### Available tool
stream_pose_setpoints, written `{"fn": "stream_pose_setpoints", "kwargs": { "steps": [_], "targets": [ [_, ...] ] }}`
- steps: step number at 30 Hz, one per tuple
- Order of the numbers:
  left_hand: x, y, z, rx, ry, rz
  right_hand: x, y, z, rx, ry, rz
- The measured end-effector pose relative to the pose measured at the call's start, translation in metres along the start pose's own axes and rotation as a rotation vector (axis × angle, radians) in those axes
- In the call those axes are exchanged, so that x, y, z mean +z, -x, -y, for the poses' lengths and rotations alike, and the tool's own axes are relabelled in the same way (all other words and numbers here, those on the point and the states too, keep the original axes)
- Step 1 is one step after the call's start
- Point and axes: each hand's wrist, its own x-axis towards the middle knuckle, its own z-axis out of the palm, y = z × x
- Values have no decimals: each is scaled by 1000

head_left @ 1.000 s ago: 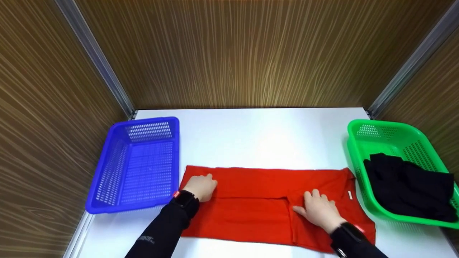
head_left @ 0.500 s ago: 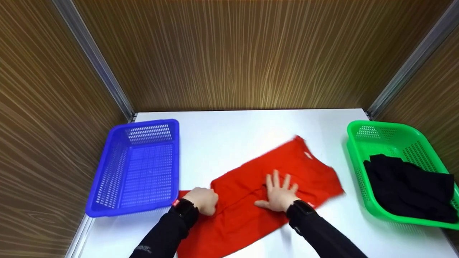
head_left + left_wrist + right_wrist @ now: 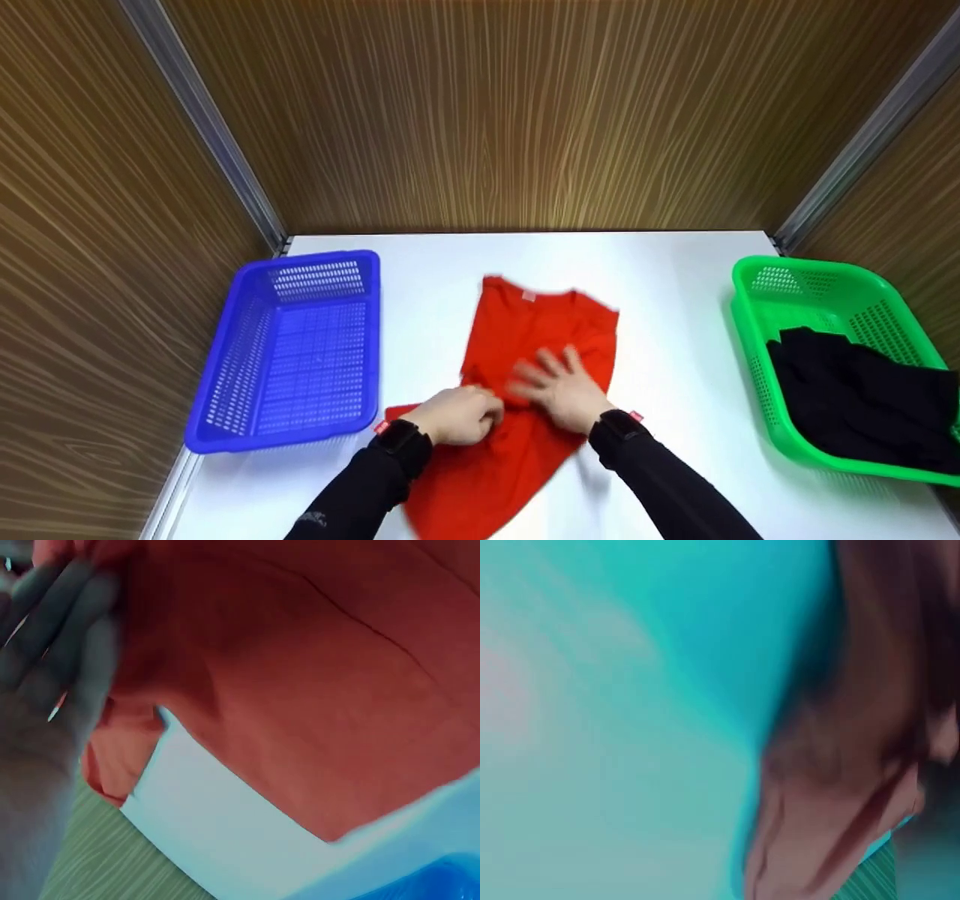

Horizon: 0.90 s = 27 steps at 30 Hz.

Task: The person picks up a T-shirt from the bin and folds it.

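Observation:
A red T-shirt (image 3: pixel 540 319), folded into a narrow shape, lies on the white table with its neckline and small white label (image 3: pixel 529 295) toward the back. My left hand (image 3: pixel 461 416) grips the shirt near its middle with curled fingers. In the left wrist view the left fingers (image 3: pixel 94 652) bend into bunched cloth. My right hand (image 3: pixel 564 394) lies spread over the shirt just beside the left, blurred by motion. Wrinkles gather between both hands. The shirt's lower part (image 3: pixel 480 487) slants toward the front edge, partly under my left arm.
To the left stands a blue basket (image 3: pixel 373 352) with nothing inside. A green basket (image 3: pixel 761 397) at the right holds black clothing (image 3: pixel 862 397). Wood-patterned panels (image 3: pixel 480 112) enclose the table (image 3: pixel 675 315) at the back and sides.
The shirt has swung from lying sideways to pointing its neckline toward the back. My right hand has moved left with it, fingers spread; my left hand has shifted slightly right.

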Motion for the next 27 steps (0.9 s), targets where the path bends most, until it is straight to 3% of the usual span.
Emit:
{"fn": "stream_pose_setpoints", "kwargs": {
  "steps": [1, 3, 6, 8, 10, 12, 15, 17, 19, 22, 25, 27],
  "targets": [
    [2, -1, -1, 2, -38, 0, 4, 0, -2, 87, 54, -91],
    [5, -2, -6, -22, -70, 70, 9, 0, -7, 302, 92, -200],
    [11, -5, -16, -103, -98, 209, 9, 1, -9, 574, 72, -203],
    [15, -8, -24, -149, -116, 247, 4, 2, -5, 666, 10, -153],
    [19, -12, -31, -155, -156, 228, -2, 3, 4, 692, -102, -83],
    [20, -17, -37, -138, -140, 210, -5, 6, 16, 662, -228, 0],
    [17, -23, -42, -82, 6, 191, -5, 16, 24, 552, -398, 91],
    [13, -26, -41, -44, 128, 166, -3, 26, 18, 455, -430, 104],
    [12, -26, -38, -5, 184, 111, 0, 35, 5, 379, -411, 72],
    [15, -24, -33, 51, 117, 30, 2, 42, -16, 348, -288, 32],
    [25, -21, -34, 116, -67, -3, 3, 42, -32, 480, -173, 26],
    [32, -20, -36, 146, -127, 11, 7, 42, -39, 604, -97, -8]
  ]
}}
